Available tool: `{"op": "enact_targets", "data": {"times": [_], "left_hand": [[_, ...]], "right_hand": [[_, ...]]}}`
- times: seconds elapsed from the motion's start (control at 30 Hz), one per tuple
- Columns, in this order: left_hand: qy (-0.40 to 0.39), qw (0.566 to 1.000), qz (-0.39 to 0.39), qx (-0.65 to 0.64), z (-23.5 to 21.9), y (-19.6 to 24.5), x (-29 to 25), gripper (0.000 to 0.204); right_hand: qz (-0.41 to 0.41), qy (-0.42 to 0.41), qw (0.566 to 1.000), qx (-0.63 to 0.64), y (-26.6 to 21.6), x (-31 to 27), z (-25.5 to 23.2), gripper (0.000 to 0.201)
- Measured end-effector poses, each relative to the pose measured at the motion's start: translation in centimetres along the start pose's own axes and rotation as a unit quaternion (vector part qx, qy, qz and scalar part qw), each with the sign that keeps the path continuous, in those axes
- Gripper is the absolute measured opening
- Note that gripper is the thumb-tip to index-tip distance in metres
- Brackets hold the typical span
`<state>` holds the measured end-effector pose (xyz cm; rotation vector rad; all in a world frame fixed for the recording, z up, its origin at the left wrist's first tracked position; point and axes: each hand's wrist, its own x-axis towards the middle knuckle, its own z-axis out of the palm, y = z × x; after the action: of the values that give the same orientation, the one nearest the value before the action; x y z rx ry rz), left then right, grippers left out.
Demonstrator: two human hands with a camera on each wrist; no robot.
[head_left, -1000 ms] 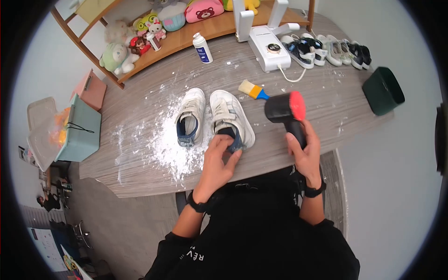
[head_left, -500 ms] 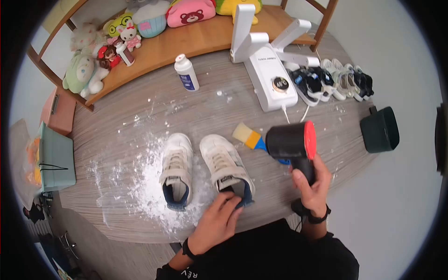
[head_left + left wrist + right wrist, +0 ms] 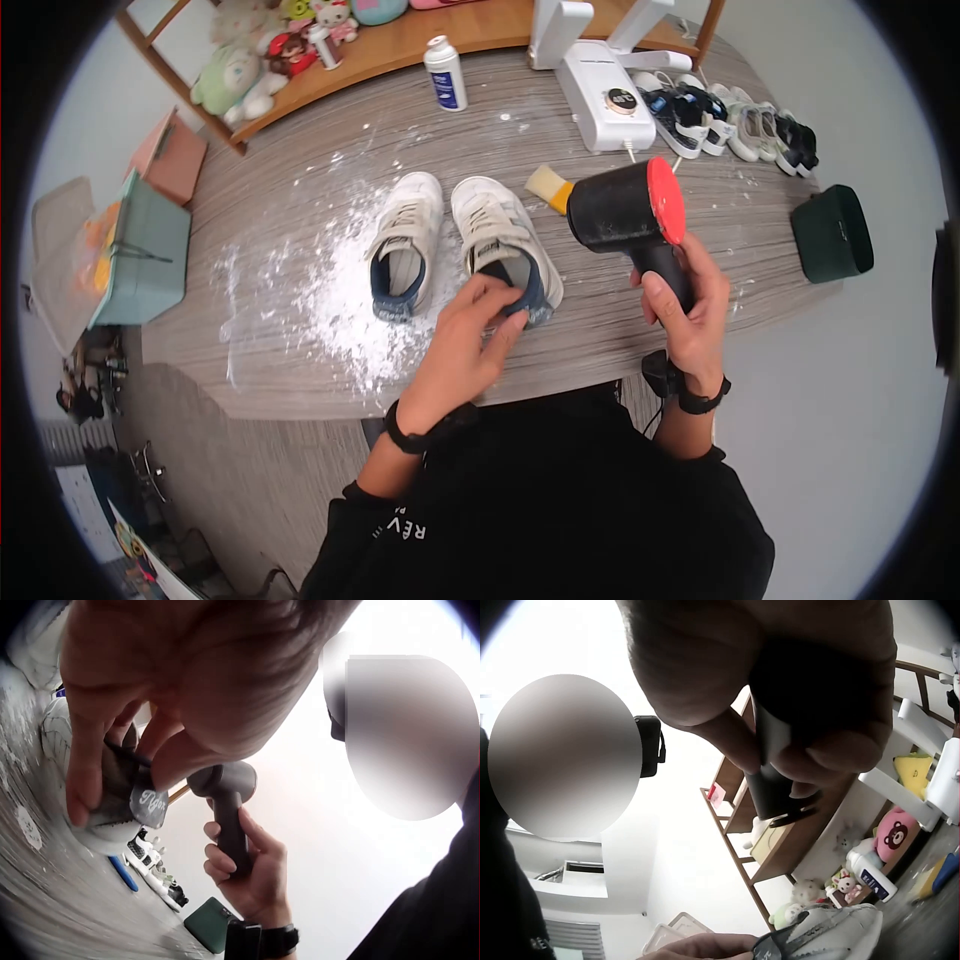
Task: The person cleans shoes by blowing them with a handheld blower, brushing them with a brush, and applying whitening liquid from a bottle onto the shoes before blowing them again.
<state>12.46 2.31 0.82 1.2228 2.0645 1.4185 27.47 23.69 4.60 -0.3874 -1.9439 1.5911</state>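
Two white shoes with navy linings stand side by side on the table in the head view. My left hand (image 3: 465,335) pinches the heel collar of the right shoe (image 3: 500,225), fingers inside the opening and thumb outside. The left wrist view shows the lettered heel tab (image 3: 148,806) by that thumb. The left shoe (image 3: 407,240) stands beside it, untouched. My right hand (image 3: 690,305) grips the handle of a black hair-dryer-shaped device (image 3: 620,208) with a red round end, held above the table. A brush (image 3: 549,187) with pale bristles lies behind the device, its blue handle hidden in the head view.
White powder (image 3: 345,310) spreads around the left shoe. A white bottle (image 3: 445,75) and a white machine with upright arms (image 3: 605,100) stand at the back. More shoes (image 3: 765,130) and a dark green bin (image 3: 832,235) are at right, storage boxes (image 3: 150,250) at left.
The head view shifts between frames. My right hand has brought the device up and over the brush handle. My left hand stays at the right shoe's heel.
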Motion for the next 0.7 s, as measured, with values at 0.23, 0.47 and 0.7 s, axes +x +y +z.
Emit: {"op": "enact_targets", "data": {"times": [0.23, 0.47, 0.7], "left_hand": [[0.068, 0.969, 0.002, -0.239, 1.0, -1.4, -0.2, 0.028], [0.087, 0.945, 0.032, -0.314, 1.0, -2.1, 1.3, 0.039], [0.070, 0.889, 0.045, -0.451, 1.7, -0.7, 3.4, 0.047]], "right_hand": [[-0.046, -0.019, 0.999, -0.003, 1.1, -1.8, 2.4, 0.049], [-0.268, -0.017, 0.948, -0.171, -0.3, -1.9, 3.6, 0.051], [-0.236, 0.093, 0.943, -0.217, 0.5, 0.2, 2.6, 0.053]]}}
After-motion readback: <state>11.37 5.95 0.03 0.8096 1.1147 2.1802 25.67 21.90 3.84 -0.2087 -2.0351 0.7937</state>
